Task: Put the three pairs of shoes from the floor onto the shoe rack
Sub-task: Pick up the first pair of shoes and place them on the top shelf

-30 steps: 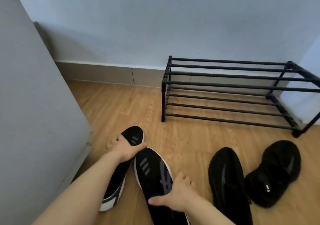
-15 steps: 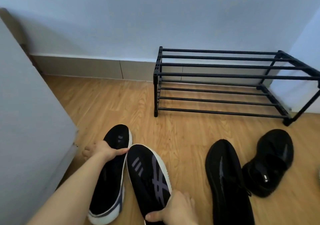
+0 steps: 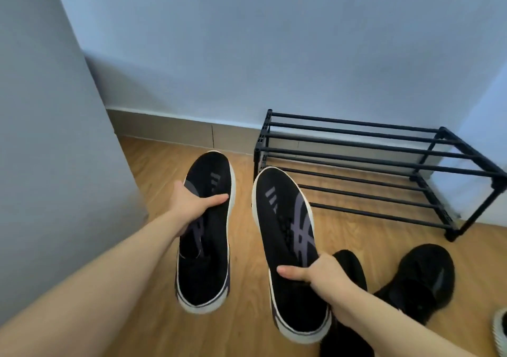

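I hold a pair of black sneakers with white soles and grey stripes above the wooden floor. My left hand [image 3: 193,205] grips the left sneaker [image 3: 205,247] at its side near the laces. My right hand [image 3: 319,273] grips the right sneaker [image 3: 285,236] near its opening. Both toes point toward the black two-tier shoe rack [image 3: 384,159], which stands bare against the far wall. An all-black pair lies on the floor at the right: one shoe [image 3: 419,280] in full view, the other [image 3: 354,263] partly hidden behind my right hand and the held sneaker.
A grey-white panel or door [image 3: 55,164] stands close on the left. The toe of a light shoe [image 3: 500,329] shows at the right edge. Bare wooden floor [image 3: 241,329] lies between me and the rack.
Both hands have closed on the white-soled sneakers and lifted them off the floor, up and forward toward the rack. The view has tilted upward.
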